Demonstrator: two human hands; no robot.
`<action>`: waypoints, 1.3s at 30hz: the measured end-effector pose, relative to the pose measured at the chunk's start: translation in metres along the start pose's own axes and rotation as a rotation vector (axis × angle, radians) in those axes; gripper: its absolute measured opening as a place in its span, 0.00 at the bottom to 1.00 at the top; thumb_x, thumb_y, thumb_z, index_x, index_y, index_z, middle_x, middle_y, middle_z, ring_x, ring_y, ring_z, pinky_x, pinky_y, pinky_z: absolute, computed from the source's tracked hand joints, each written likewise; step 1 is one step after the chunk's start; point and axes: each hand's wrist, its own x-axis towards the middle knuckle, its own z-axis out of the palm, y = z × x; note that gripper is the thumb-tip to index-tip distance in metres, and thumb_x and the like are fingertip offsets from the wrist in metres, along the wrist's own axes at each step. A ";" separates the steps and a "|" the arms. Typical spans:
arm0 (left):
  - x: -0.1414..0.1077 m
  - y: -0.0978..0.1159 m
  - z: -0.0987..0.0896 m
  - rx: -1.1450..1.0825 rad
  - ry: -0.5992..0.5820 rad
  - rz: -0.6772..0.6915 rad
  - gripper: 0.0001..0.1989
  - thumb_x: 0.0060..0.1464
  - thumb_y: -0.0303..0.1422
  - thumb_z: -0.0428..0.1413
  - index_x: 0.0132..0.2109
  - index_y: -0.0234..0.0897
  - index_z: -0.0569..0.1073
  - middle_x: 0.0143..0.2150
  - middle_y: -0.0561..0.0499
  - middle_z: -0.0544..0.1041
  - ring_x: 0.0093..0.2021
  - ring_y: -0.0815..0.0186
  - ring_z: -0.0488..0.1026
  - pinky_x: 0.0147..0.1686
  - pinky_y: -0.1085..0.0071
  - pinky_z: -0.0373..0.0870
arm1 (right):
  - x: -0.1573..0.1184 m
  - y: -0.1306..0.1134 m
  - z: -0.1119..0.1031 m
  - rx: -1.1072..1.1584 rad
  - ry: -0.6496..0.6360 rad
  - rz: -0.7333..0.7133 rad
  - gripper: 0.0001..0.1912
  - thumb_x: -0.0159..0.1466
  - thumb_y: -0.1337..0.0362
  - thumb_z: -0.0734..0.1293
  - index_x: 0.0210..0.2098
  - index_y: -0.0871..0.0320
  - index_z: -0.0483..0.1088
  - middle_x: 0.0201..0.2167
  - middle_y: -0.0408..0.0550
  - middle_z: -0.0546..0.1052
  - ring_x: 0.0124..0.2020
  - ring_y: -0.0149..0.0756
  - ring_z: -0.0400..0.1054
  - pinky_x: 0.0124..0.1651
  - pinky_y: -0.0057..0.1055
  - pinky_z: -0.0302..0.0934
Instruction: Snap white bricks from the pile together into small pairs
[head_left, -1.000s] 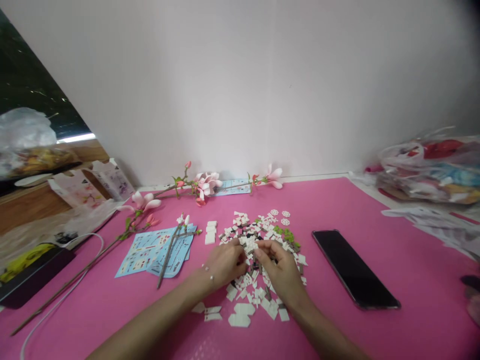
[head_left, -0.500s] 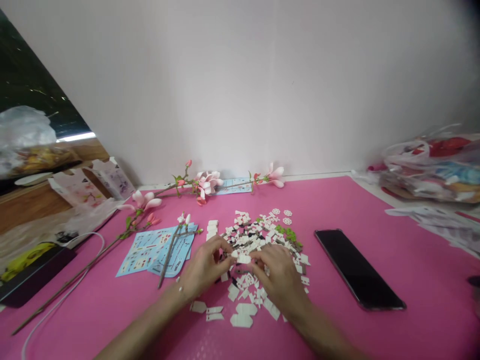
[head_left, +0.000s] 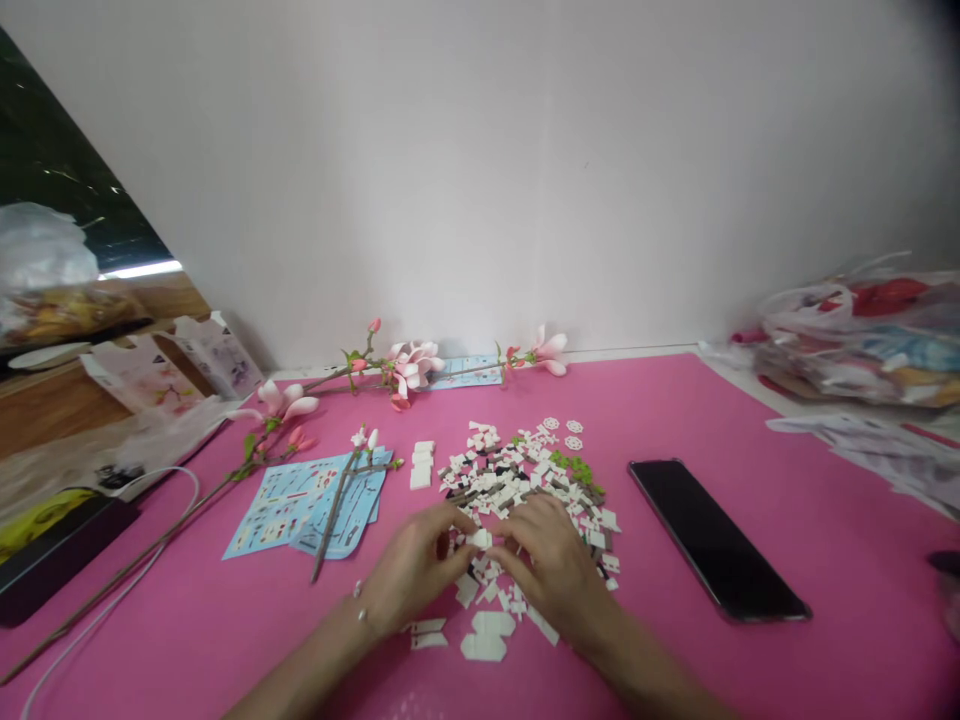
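Pink mat (head_left: 619, 625) leaves a passage between the white bricks (head_left: 517, 470) and the black smartphone (head_left: 712, 540).

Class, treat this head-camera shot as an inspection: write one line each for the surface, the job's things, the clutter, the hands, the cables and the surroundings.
Surface: pink mat, flat, spread across the desk.
Job's things: pile of white plastic bricks with some green pieces; blue instruction sheets to its left; finished flower branch at the back.
Clutter: black phone lying on the mat; plastic bags and loose papers at right.
Hands: left hand and right hand over the pile, closing on one white brick; grip unclear.
Cables: white cable across the mat's lower left corner.
Surroundings: white wall behind.
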 end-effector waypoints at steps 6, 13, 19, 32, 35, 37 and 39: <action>-0.005 -0.002 0.001 -0.074 0.012 -0.003 0.03 0.51 0.28 0.56 0.35 0.36 0.74 0.25 0.55 0.71 0.23 0.71 0.64 0.24 0.77 0.59 | 0.000 0.000 0.001 0.043 0.006 0.020 0.07 0.63 0.63 0.66 0.30 0.60 0.69 0.24 0.44 0.68 0.30 0.36 0.58 0.40 0.36 0.52; -0.007 -0.009 0.004 -0.241 -0.004 -0.069 0.05 0.52 0.32 0.56 0.35 0.35 0.73 0.21 0.57 0.66 0.22 0.71 0.61 0.21 0.76 0.56 | 0.001 -0.004 0.001 0.114 -0.005 0.126 0.06 0.61 0.63 0.67 0.29 0.58 0.70 0.24 0.43 0.69 0.30 0.36 0.61 0.37 0.33 0.54; -0.011 -0.012 0.007 -0.291 0.037 -0.046 0.02 0.51 0.28 0.56 0.33 0.34 0.72 0.21 0.57 0.65 0.21 0.71 0.60 0.22 0.76 0.56 | 0.001 -0.013 0.001 0.410 -0.089 0.413 0.03 0.59 0.69 0.66 0.31 0.57 0.72 0.25 0.41 0.72 0.28 0.32 0.65 0.32 0.27 0.57; -0.022 -0.010 0.013 -0.288 0.131 0.201 0.03 0.55 0.25 0.53 0.36 0.37 0.71 0.29 0.50 0.71 0.26 0.69 0.67 0.25 0.75 0.62 | 0.004 -0.017 0.004 0.652 -0.129 0.537 0.06 0.57 0.63 0.68 0.29 0.59 0.70 0.25 0.42 0.73 0.27 0.31 0.65 0.31 0.27 0.60; -0.023 -0.010 0.014 -0.331 0.121 0.169 0.03 0.56 0.28 0.54 0.35 0.37 0.72 0.29 0.49 0.72 0.27 0.67 0.68 0.26 0.73 0.63 | 0.005 -0.018 0.003 0.631 -0.128 0.539 0.05 0.57 0.63 0.68 0.28 0.59 0.70 0.24 0.42 0.73 0.28 0.31 0.66 0.32 0.27 0.60; -0.023 -0.010 0.014 -0.375 0.113 0.126 0.03 0.55 0.30 0.55 0.35 0.36 0.73 0.28 0.50 0.72 0.26 0.68 0.67 0.26 0.73 0.62 | 0.005 -0.018 0.002 0.628 -0.122 0.545 0.06 0.57 0.63 0.68 0.28 0.59 0.71 0.24 0.43 0.74 0.28 0.32 0.67 0.32 0.27 0.60; -0.023 -0.010 0.015 -0.436 0.103 0.063 0.03 0.54 0.31 0.57 0.34 0.36 0.74 0.27 0.51 0.71 0.25 0.69 0.66 0.24 0.74 0.61 | 0.004 -0.019 0.002 0.644 -0.113 0.545 0.06 0.57 0.62 0.68 0.28 0.59 0.71 0.24 0.43 0.74 0.28 0.31 0.66 0.31 0.27 0.60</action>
